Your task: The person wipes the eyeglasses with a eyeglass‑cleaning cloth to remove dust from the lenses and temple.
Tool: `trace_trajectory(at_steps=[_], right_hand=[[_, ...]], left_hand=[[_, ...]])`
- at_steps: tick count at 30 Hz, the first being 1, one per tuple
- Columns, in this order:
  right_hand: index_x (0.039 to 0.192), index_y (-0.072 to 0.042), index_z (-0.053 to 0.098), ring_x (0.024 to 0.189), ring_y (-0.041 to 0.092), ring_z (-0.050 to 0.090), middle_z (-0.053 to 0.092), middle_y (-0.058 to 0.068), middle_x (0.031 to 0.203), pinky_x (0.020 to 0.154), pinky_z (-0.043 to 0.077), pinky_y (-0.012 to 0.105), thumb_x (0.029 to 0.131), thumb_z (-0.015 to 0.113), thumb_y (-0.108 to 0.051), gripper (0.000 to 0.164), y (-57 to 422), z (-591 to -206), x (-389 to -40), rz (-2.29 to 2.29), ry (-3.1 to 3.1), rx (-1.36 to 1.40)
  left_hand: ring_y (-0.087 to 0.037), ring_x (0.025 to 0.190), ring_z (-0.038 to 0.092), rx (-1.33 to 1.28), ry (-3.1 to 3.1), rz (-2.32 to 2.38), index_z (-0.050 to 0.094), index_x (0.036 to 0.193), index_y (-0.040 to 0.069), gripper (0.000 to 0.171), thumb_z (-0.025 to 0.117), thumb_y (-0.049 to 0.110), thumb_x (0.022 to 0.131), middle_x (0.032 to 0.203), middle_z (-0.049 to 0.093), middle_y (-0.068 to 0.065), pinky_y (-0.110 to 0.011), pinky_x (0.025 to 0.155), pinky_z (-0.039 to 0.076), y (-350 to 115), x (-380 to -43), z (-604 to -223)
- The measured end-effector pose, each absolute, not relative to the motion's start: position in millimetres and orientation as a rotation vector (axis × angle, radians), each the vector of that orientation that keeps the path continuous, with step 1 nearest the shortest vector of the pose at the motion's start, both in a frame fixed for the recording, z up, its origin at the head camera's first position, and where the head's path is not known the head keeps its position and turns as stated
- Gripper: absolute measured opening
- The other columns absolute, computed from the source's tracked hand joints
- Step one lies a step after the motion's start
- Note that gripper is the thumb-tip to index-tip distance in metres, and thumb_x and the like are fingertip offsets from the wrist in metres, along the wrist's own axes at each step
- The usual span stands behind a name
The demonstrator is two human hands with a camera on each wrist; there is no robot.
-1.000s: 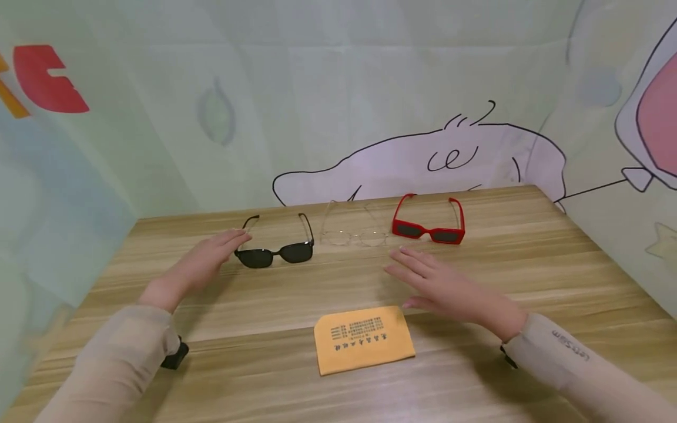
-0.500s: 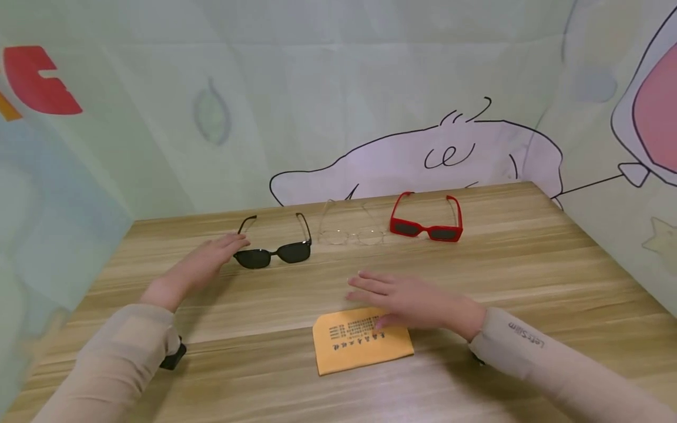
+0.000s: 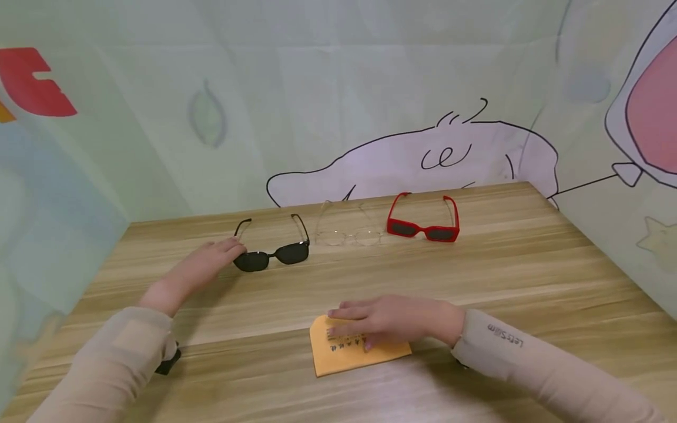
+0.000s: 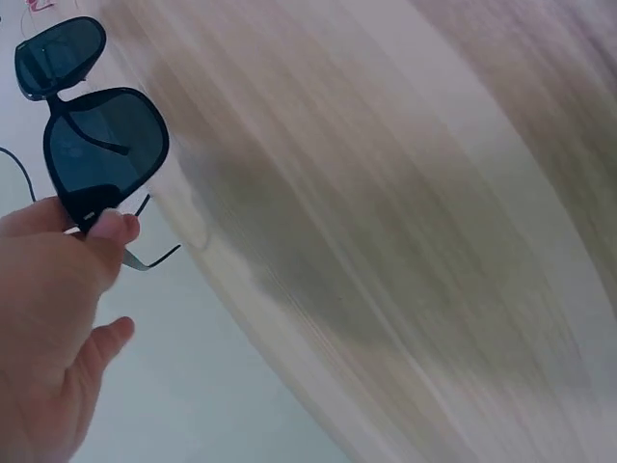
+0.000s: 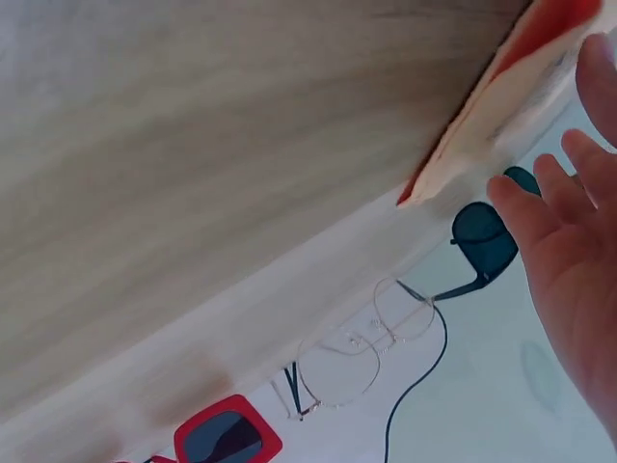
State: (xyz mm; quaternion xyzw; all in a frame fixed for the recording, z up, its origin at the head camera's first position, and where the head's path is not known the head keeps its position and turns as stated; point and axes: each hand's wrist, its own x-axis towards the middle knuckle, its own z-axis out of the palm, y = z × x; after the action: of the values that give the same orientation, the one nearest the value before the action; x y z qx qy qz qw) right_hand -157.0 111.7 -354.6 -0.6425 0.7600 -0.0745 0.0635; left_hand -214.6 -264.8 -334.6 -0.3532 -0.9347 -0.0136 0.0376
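My left hand [image 3: 203,261] is at the left end of black sunglasses [image 3: 292,254], which stand with temples unfolded on the wooden table. In the left wrist view, thumb and finger pinch the frame's corner by the hinge. With fingers extended, my right hand [image 3: 396,320] is over an orange cloth [image 3: 338,363] printed with dark characters, covering its upper right part. The right wrist view shows the cloth [image 5: 482,125] edge-on and layered, its edge lifting near the fingers; whether they touch it I cannot tell.
Thin-framed clear glasses [image 3: 367,237] lie right of the black pair, temples unfolded. Red sunglasses [image 3: 423,231] stand further right. A wooden tabletop [image 3: 254,376] carries everything. Behind it hangs a pale printed backdrop [image 3: 317,106] with a cartoon drawing.
My right hand has moved left and toward me, from near the clear glasses to over the orange cloth. My left hand stays at the black sunglasses; the view shifts slightly.
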Motion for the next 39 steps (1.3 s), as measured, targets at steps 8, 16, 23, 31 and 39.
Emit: trace_trajectory(at_steps=[8,16,23,31,39], right_hand=[[0.134,-0.015,0.051,0.130,0.020,0.040,0.043,0.007,0.141,0.104,0.032,0.026,0.091,0.060,-0.012,0.043,107.1,-355.8,-154.3,-0.128,2.235,-1.944],[0.127,-0.013,0.058,0.122,0.017,0.048,0.053,0.007,0.132,0.100,0.035,0.022,0.090,0.062,-0.013,0.037,107.7,-357.3,-152.9,-0.170,2.239,-2.031],[0.120,-0.012,0.063,0.115,0.013,0.054,0.058,0.006,0.124,0.096,0.038,0.018,0.089,0.060,-0.012,0.031,109.8,-357.1,-152.4,-0.190,2.252,-2.061],[0.108,-0.014,0.071,0.103,0.000,0.058,0.066,-0.003,0.108,0.086,0.041,0.011,0.087,0.063,-0.006,0.024,108.9,-351.4,-150.9,-0.230,2.228,-1.987],[0.101,-0.010,0.071,0.087,-0.008,0.059,0.069,-0.005,0.098,0.075,0.043,0.007,0.088,0.063,-0.008,0.015,116.2,-351.8,-149.4,-0.448,2.169,-1.941]], left_hand=[[-0.047,0.110,0.050,-1.116,-2.832,-0.065,0.054,0.108,-0.001,0.029,0.050,-0.015,0.083,0.121,0.052,-0.031,-0.057,0.091,0.039,-265.4,-213.0,-334.5],[-0.047,0.108,0.051,-1.136,-2.790,-0.110,0.054,0.095,0.003,0.018,0.057,-0.008,0.082,0.117,0.054,-0.032,-0.054,0.090,0.041,-264.7,-211.1,-334.1],[-0.043,0.104,0.056,-1.137,-2.797,-0.117,0.055,0.091,0.009,0.012,0.062,0.001,0.084,0.111,0.060,-0.025,-0.051,0.086,0.044,-263.0,-207.0,-333.5],[-0.013,0.073,0.058,-1.203,-2.749,-0.121,0.055,0.079,0.015,0.015,0.067,0.005,0.081,0.080,0.059,0.005,-0.032,0.065,0.048,-251.2,-201.6,-328.5],[-0.003,0.057,0.034,-1.312,-2.544,-0.271,0.044,0.067,0.016,0.033,0.072,0.004,0.078,0.064,0.038,0.012,-0.022,0.052,0.034,-239.3,-192.2,-322.1]])
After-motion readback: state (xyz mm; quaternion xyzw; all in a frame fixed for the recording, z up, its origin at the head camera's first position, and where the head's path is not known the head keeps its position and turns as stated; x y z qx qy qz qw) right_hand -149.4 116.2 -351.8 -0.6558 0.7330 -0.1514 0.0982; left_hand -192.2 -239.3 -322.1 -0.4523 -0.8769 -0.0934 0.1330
